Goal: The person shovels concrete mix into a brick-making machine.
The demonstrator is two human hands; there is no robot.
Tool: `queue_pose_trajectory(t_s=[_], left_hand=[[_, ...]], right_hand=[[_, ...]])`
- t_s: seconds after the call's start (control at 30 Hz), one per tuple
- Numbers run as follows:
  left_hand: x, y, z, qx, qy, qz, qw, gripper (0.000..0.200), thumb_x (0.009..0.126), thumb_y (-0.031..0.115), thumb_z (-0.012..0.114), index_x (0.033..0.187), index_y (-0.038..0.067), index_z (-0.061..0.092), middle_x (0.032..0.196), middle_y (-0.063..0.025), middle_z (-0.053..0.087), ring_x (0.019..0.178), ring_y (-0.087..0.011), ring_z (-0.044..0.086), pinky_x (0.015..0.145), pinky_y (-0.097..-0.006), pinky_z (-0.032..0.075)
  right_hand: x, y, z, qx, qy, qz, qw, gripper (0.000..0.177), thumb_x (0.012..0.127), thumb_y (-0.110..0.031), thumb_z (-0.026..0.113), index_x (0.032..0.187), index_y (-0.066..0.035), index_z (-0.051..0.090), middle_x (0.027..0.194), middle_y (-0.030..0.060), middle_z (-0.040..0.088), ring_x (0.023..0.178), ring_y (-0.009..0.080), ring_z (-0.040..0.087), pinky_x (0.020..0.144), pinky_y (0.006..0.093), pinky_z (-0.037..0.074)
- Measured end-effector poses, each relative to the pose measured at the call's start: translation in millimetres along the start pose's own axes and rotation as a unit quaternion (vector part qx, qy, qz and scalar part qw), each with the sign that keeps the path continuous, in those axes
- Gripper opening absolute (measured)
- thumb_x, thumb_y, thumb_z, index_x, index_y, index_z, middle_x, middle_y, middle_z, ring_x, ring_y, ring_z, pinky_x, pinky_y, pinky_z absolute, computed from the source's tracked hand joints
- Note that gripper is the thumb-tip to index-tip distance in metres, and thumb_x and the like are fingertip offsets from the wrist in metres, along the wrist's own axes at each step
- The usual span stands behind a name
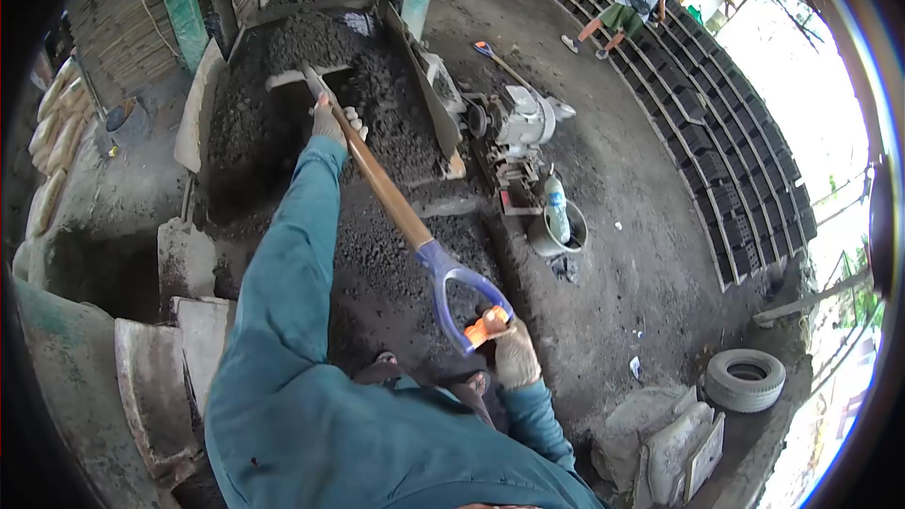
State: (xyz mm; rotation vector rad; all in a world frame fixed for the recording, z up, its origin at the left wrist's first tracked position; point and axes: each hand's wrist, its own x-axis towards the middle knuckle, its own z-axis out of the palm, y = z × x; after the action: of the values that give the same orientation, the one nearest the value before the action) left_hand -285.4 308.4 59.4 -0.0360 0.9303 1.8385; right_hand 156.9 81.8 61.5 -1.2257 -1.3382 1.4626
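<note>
A shovel [387,201] with a wooden shaft and a blue D-handle slants across the middle of the view. My left hand [337,123], in a pale glove, is wrapped round the lower shaft close to the blade. The gloved right hand [514,353] grips the orange crossbar of the handle near my body. At the far end, the shovel's blade [304,78] is over a heap of dark, crumbly mix [396,85] in a walled bay; the blade is partly hidden by the shaft and the material.
A motor [528,118] stands right of the bay, with a bucket [558,231] holding a bottle [554,203] nearby. Another shovel [509,66] lies behind it. A person [636,9] bends at racks of dark blocks [716,160]. A tire [745,380] lies at lower right.
</note>
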Motion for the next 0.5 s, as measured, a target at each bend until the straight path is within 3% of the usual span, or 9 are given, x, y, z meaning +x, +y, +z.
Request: queue_pose_trajectory(t_s=[0.03, 0.1, 0.17, 0.23, 0.27, 0.3, 0.37, 0.4, 0.5], left_hand=[[-19, -1, 15, 0.027, 0.011, 0.015, 0.999, 0.058, 0.1, 0.063, 0.041, 0.082, 0.009, 0.05, 0.059, -0.0004, 0.044, 0.047, -0.0182, 0.043, 0.049, -0.0379, 0.042], [-56, -35, 16, -0.044, -0.091, -0.102, 0.99, 0.041, 0.099, 0.048, 0.058, 0.077, 0.014, 0.048, 0.061, 0.0022, 0.042, 0.055, -0.0134, 0.045, 0.053, -0.0334, 0.043], [-125, -83, 26, -0.106, -0.113, -0.162, 0.974, 0.032, 0.098, 0.032, 0.06, 0.075, 0.015, 0.045, 0.061, 0.0029, 0.04, 0.053, -0.0124, 0.042, 0.054, -0.0316, 0.043], [-192, -135, 23, -0.099, -0.164, -0.235, 0.953, 0.023, 0.096, 0.021, 0.059, 0.078, 0.012, 0.047, 0.063, -0.002, 0.046, 0.056, -0.0184, 0.052, 0.057, -0.0396, 0.048], [-224, -159, 17, -0.03, -0.24, -0.229, 0.943, 0.018, 0.096, 0.021, 0.059, 0.083, 0.012, 0.05, 0.068, -0.0033, 0.05, 0.06, -0.0238, 0.054, 0.068, -0.0476, 0.051], [-247, -185, 9, -0.044, -0.231, -0.285, 0.929, 0.018, 0.095, 0.02, 0.059, 0.082, 0.011, 0.05, 0.071, -0.0061, 0.054, 0.065, -0.029, 0.058, 0.077, -0.0525, 0.051], [-300, -224, -7, -0.025, -0.262, -0.335, 0.905, 0.017, 0.096, 0.018, 0.06, 0.083, 0.009, 0.055, 0.075, -0.0068, 0.054, 0.075, -0.0263, 0.059, 0.082, -0.0487, 0.052], [-321, -238, -13, -0.063, -0.263, -0.355, 0.895, 0.017, 0.096, 0.019, 0.062, 0.085, 0.008, 0.055, 0.078, -0.0072, 0.054, 0.078, -0.0249, 0.058, 0.082, -0.0465, 0.052], [-339, -249, -25, -0.046, -0.247, -0.425, 0.87, 0.014, 0.096, 0.017, 0.059, 0.088, 0.006, 0.055, 0.08, -0.007, 0.054, 0.082, -0.0263, 0.058, 0.078, -0.0444, 0.051]], right_hand=[[6, 1, -13, 0.133, 0.005, 0.093, 0.987, 0.013, 0.094, -0.012, 0.061, 0.101, -0.003, 0.066, 0.079, 0.0025, 0.062, 0.073, 0.0157, 0.062, 0.07, 0.0341, 0.051], [-19, 13, -74, 0.293, 0.075, 0.143, 0.942, 0.014, 0.093, -0.012, 0.061, 0.102, -0.002, 0.067, 0.083, 0.0048, 0.066, 0.072, 0.0164, 0.063, 0.066, 0.0344, 0.051], [-51, 74, -154, 0.221, 0.17, 0.169, 0.945, 0.014, 0.092, -0.016, 0.061, 0.092, -0.003, 0.068, 0.083, 0.0071, 0.068, 0.069, 0.0163, 0.062, 0.061, 0.0344, 0.051], [-111, 120, -216, -0.013, 0.224, 0.156, 0.962, 0.021, 0.092, -0.02, 0.06, 0.086, -0.003, 0.07, 0.082, 0.0074, 0.069, 0.068, 0.0163, 0.063, 0.061, 0.0341, 0.051], [-144, 139, -246, -0.092, 0.243, 0.165, 0.952, 0.024, 0.092, -0.022, 0.059, 0.084, -0.003, 0.071, 0.08, 0.0073, 0.07, 0.068, 0.0165, 0.063, 0.061, 0.0342, 0.051], [-176, 152, -264, -0.09, 0.256, 0.197, 0.942, 0.027, 0.093, -0.024, 0.058, 0.085, -0.002, 0.072, 0.079, 0.0068, 0.07, 0.068, 0.017, 0.064, 0.062, 0.0348, 0.051], [-233, 141, -263, 0.152, 0.381, 0.216, 0.886, 0.025, 0.092, -0.024, 0.06, 0.091, -0.004, 0.075, 0.076, 0.0048, 0.07, 0.071, 0.0159, 0.065, 0.063, 0.0344, 0.05], [-266, 141, -276, 0.002, 0.327, 0.224, 0.918, 0.022, 0.091, -0.022, 0.063, 0.091, -0.004, 0.075, 0.077, 0.0049, 0.071, 0.072, 0.0163, 0.066, 0.064, 0.0339, 0.051], [-326, 132, -314, -0.129, 0.212, 0.222, 0.943, 0.018, 0.087, -0.016, 0.064, 0.094, -0.002, 0.073, 0.087, 0.0081, 0.072, 0.079, 0.0197, 0.068, 0.073, 0.0346, 0.054]])
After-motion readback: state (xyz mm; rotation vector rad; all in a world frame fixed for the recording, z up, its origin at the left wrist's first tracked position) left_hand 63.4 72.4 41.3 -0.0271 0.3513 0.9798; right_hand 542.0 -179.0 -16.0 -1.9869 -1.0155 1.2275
